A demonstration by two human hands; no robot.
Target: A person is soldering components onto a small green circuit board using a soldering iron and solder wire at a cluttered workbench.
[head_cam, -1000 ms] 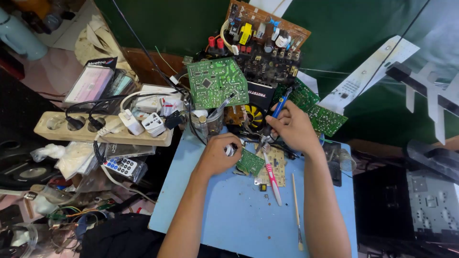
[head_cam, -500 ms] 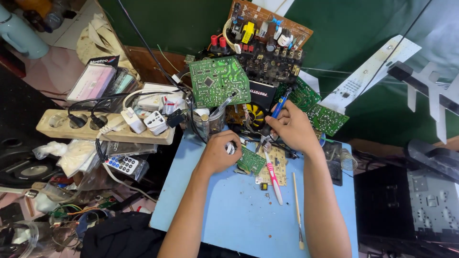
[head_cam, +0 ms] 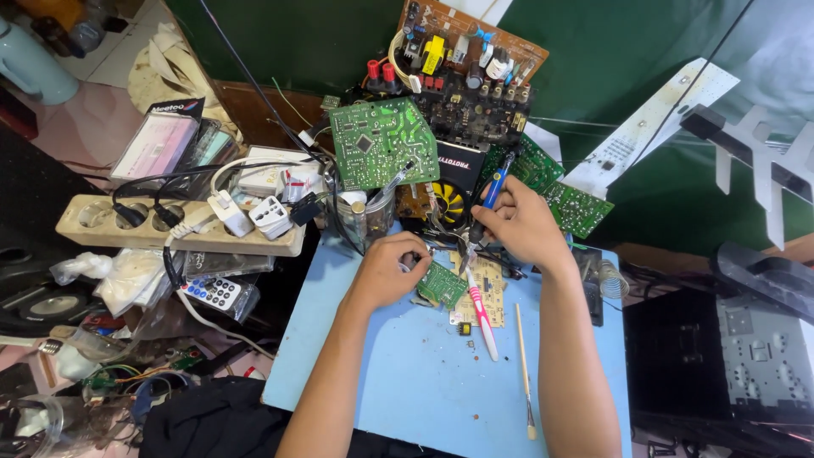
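My left hand (head_cam: 388,270) rests on the blue table top (head_cam: 407,373), fingers curled on a small green circuit board (head_cam: 443,283). My right hand (head_cam: 521,225) grips a blue-handled soldering iron (head_cam: 492,193) like a pen, its tip pointing down toward the small board. A pink and white toothbrush (head_cam: 480,307) lies just below the board, over a beige circuit board (head_cam: 485,287). A thin paintbrush (head_cam: 524,370) lies beside my right forearm.
Several circuit boards are piled at the table's far edge, among them a large green one (head_cam: 379,141) and a brown one (head_cam: 471,47). A beige power strip (head_cam: 174,225) with plugs, a remote control (head_cam: 214,293) and tangled cables lie left. A black device (head_cam: 738,356) stands at right.
Both hands stay at the small green board; only slight shifts of the fingers and of the camera show.
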